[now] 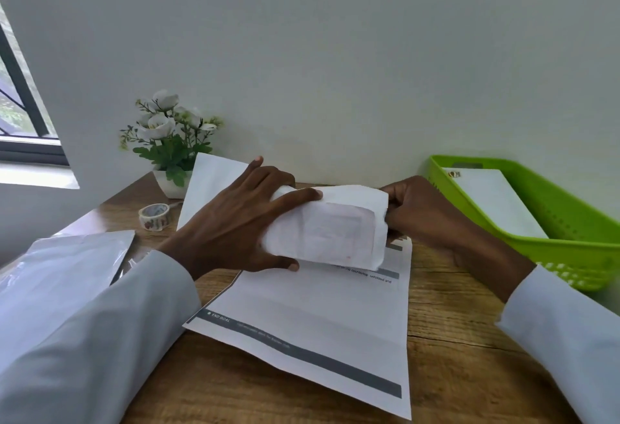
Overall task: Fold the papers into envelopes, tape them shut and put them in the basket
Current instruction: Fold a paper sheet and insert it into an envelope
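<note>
Both hands on a folded paper, lifted over the middle of the table.

I see the left hand (235, 222) wrapped round the left end of the folded paper (330, 227), thumb beneath, fingers over the top; the right hand (419, 210) pinches its right edge. Paper held off the table (453, 339), above a printed sheet (318, 316) lying flat. Green basket (570, 255) at the right edge, one white envelope (493, 202) inside. Tape roll (155, 217) and potted flowers (169, 141) near the far left corner.
</note>
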`<act>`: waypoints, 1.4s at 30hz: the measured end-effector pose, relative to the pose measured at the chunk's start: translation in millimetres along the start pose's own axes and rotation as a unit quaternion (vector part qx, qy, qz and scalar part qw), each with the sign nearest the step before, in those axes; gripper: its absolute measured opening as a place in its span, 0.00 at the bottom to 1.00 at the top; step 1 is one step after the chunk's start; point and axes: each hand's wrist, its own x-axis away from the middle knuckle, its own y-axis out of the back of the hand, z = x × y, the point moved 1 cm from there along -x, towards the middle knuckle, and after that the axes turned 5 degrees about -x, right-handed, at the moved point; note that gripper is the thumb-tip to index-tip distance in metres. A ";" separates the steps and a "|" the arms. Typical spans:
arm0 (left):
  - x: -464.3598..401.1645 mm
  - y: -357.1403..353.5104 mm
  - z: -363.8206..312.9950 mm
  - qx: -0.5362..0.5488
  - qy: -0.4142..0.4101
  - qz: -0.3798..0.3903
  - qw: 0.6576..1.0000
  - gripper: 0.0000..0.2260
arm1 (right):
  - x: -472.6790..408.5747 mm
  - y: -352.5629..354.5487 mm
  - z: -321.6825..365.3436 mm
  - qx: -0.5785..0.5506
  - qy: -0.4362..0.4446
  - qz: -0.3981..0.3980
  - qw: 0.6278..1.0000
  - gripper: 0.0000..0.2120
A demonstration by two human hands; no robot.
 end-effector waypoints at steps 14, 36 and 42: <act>-1.2 2.1 -2.0 -0.003 0.006 -0.024 1.000 0.43 | 3.5 2.7 -3.2 -0.034 -0.004 0.052 0.998 0.21; -5.2 18.5 -7.6 0.018 0.106 -0.116 0.987 0.41 | 7.0 -11.2 -1.0 -0.236 0.086 -0.144 0.957 0.21; -11.9 34.9 -18.2 0.028 0.140 -0.230 0.963 0.42 | 21.6 -32.8 6.3 -0.202 0.139 0.001 0.969 0.33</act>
